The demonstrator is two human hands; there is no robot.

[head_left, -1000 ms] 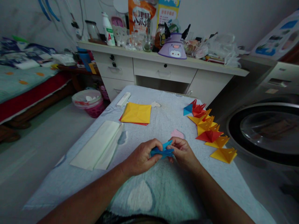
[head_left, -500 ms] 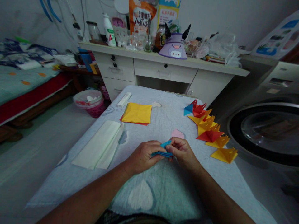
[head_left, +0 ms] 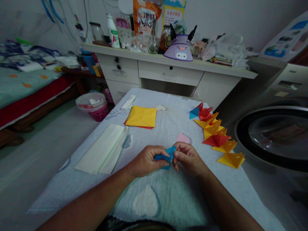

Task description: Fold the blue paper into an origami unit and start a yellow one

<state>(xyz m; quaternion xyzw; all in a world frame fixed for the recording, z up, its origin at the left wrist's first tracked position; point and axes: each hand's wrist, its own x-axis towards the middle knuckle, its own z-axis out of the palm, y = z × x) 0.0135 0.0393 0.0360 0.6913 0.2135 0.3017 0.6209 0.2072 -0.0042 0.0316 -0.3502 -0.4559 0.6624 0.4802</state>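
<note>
My left hand is closed around a folded piece of blue origami paper, thumb below and fingers above. At the paper's right edge, the fingers of my right hand are pinched together and touch it. Part of the paper is hidden inside my left grip. Its folds are spread, with one point up and another down. Beyond my hands lies a stack of creased square paper, yellow on top with red beneath. Several folded paper pieces in yellow, red and blue stand in a row on the right.
A pale folded sheet lies left on the cloth-covered table. A small white box sits near the far left edge. Behind is a white cabinet holding jars and bags; a washing machine stands right, a pink bin left.
The blue paper has turned and its folds have opened out between my hands. My right fingers have shifted slightly to the paper's right edge. Everything else on the table stays put.
</note>
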